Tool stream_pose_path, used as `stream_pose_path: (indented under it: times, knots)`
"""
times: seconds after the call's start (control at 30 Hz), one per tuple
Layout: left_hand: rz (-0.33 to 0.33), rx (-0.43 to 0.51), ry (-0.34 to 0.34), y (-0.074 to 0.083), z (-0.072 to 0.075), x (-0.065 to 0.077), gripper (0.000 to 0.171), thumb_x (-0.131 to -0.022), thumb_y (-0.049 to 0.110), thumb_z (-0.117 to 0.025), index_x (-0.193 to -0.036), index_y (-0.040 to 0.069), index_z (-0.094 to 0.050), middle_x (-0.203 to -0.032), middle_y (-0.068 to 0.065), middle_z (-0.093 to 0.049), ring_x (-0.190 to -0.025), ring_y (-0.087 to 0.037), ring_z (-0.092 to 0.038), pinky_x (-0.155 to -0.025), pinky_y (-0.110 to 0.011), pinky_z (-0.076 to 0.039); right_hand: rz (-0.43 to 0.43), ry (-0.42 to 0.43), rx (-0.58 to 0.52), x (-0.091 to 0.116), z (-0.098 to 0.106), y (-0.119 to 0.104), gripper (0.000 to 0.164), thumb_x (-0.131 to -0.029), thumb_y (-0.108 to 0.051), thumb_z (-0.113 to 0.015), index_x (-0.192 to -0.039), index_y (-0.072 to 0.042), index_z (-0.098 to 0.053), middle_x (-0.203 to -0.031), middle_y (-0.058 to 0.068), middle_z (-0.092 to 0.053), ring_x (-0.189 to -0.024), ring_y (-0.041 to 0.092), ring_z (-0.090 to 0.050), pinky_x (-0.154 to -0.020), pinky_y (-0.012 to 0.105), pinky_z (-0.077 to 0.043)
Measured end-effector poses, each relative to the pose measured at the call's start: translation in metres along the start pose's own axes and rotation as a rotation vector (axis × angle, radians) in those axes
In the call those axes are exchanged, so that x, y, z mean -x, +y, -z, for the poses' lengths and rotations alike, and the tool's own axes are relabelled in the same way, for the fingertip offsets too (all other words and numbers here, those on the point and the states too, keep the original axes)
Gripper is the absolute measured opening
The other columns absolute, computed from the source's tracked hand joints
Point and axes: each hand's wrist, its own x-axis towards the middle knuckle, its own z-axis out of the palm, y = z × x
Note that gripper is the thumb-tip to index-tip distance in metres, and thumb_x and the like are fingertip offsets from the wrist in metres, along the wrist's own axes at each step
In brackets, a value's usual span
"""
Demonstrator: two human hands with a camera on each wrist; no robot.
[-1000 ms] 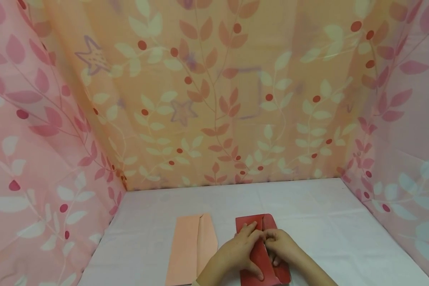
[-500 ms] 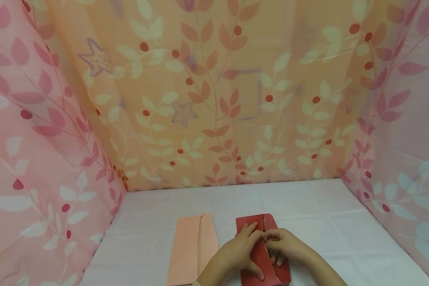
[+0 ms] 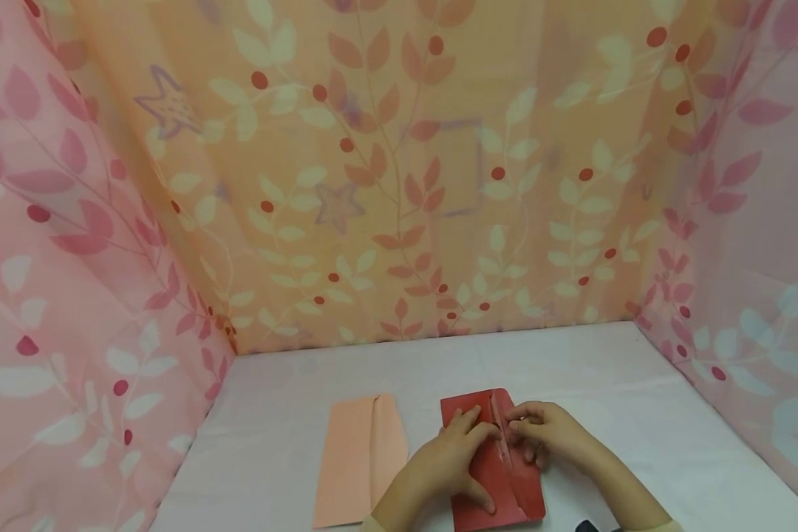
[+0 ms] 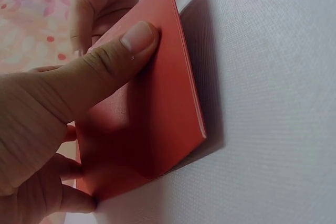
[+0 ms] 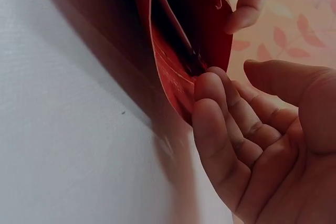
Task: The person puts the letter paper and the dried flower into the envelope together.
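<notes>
A red envelope [image 3: 522, 488] stands out against the white cloth, its flap opened toward the right. My left hand [image 3: 448, 462] holds its body. In the left wrist view, the thumb presses the red face [image 4: 170, 93] while other fingers reach round the edge. At the opening, my left index finger bends in. My right hand [image 3: 552, 432] is at the flap side. In the right wrist view, its bent fingertips touch the inside of the flap [image 5: 176, 85], and the thumb stays apart from them. Inside the envelope it is dark, with a thin edge visible.
A peach envelope [image 3: 346, 465] lies to the left, flap side to the right. White cloth [image 3: 292, 384] covers the table. Patterned curtains [image 3: 399, 185] enclose the back and both sides. A small dark object [image 3: 587, 526] shows by the right forearm.
My right hand has drawn back a little to the right from the opening, leaving more of the opening and flap exposed. My left hand keeps its hold on the red envelope.
</notes>
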Motion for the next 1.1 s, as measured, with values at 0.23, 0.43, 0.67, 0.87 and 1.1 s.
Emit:
stream_pose_path:
  times: [0.23,0.43,0.67,0.87,1.1]
  knots:
    - [0.02,-0.031,-0.018,0.001,0.001,-0.003,0.098,-0.057,0.061,-0.094,-0.142,0.05,-0.046,-0.166,0.0,-0.032,-0.153,-0.039,-0.03,-0.106,-0.06,-0.046,-0.012,0.032,0.013,0.003,0.004,-0.002,0.041,-0.1,-0.028,-0.067,-0.13,0.0,-0.063,-0.096,0.015,-0.074,-0.067,0.024,-0.067,-0.054,0.041,-0.058]
    - [0.004,-0.088,-0.05,0.003,0.001,-0.002,0.099,-0.06,0.064,-0.091,-0.146,0.05,-0.045,-0.164,0.0,-0.035,-0.151,-0.04,-0.033,-0.107,-0.061,-0.045,-0.012,0.042,0.055,0.006,0.003,0.0,0.037,-0.099,-0.027,-0.068,-0.126,-0.002,-0.065,-0.088,0.014,-0.071,-0.062,0.024,-0.064,-0.053,0.041,-0.056]
    - [-0.012,-0.143,-0.058,0.0,-0.004,-0.001,0.103,-0.06,0.066,-0.09,-0.149,0.049,-0.042,-0.164,0.0,-0.036,-0.15,-0.039,-0.035,-0.105,-0.061,-0.047,-0.008,0.013,0.1,0.01,0.003,0.003,0.035,-0.099,-0.029,-0.068,-0.123,-0.004,-0.066,-0.077,0.012,-0.068,-0.058,0.02,-0.062,-0.053,0.038,-0.056]
    - [-0.054,-0.169,-0.02,-0.007,-0.007,-0.002,0.101,-0.061,0.069,-0.088,-0.149,0.045,-0.044,-0.164,-0.001,-0.036,-0.15,-0.038,-0.036,-0.104,-0.061,-0.048,0.017,0.024,0.126,0.015,0.006,0.006,0.034,-0.099,-0.026,-0.069,-0.122,-0.001,-0.066,-0.077,0.013,-0.069,-0.058,0.022,-0.063,-0.052,0.036,-0.055]
    - [-0.098,-0.155,0.044,-0.029,-0.009,0.002,0.082,-0.072,0.069,-0.081,-0.143,0.045,-0.049,-0.161,0.0,-0.041,-0.148,-0.029,-0.041,-0.107,-0.047,-0.049,0.057,0.021,0.241,0.018,0.008,0.013,0.029,-0.099,-0.027,-0.068,-0.12,-0.006,-0.067,-0.077,0.007,-0.07,-0.059,0.018,-0.063,-0.05,0.029,-0.051]
